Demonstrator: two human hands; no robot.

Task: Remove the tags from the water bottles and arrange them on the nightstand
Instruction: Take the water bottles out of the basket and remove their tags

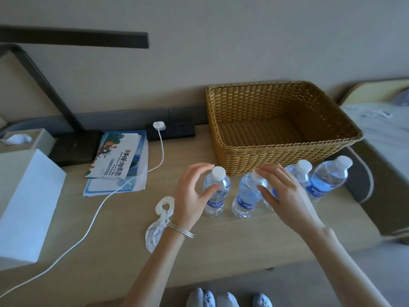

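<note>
Floor: pale slippers [228, 299] at the lower frame edge, in front of the nightstand.
Nightstand: light wood top [221, 251].
Tags: white tags [158, 224] piled flat on the top, just beside the left wrist.
Left hand: left hand [192, 193] cupped round the leftmost water bottle [215, 191], thumb on its shoulder. A firm grip cannot be confirmed.
Right hand: right hand [285, 196] spread wide with straight fingers, in front of the second water bottle [247, 196].
Bottle row: third water bottle [297, 173] and fourth water bottle [327, 178] complete an upright, capped row.
Basket: wicker basket [276, 151] just behind the row.
Left area: white box [24, 202], white cable [93, 218], brochures [117, 158], lamp base [73, 147], tissue box [24, 138].
Rear edge: charger plug [159, 125] in the black socket strip [177, 129].
Room: beige wall [221, 41] behind; bed [380, 122] beside the nightstand, right.
</note>
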